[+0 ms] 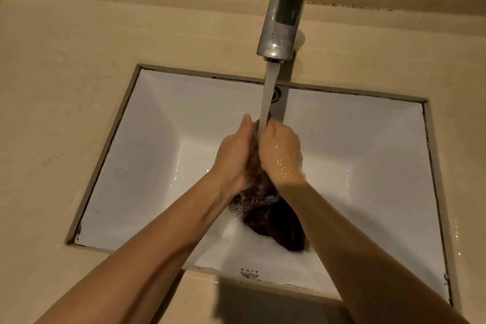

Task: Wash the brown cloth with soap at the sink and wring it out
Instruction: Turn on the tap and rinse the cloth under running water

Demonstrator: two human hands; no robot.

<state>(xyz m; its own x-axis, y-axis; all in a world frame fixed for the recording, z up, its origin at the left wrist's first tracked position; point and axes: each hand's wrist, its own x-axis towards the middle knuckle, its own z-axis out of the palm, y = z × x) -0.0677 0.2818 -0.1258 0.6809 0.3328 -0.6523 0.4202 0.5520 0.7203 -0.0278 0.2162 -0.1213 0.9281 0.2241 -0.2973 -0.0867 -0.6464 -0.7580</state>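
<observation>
The brown cloth is wet and bunched, pressed between my two hands over the white sink. My left hand holds its left side and my right hand its right side, palms facing each other. The cloth's dark lower end hangs down between my forearms, with small bubbles on it. Water streams from the metal faucet onto the top of the cloth between my hands. No soap bar or bottle is in view.
A beige countertop surrounds the rectangular basin. The overflow hole sits on the basin's back wall behind the water stream. A raised ledge runs along the back wall.
</observation>
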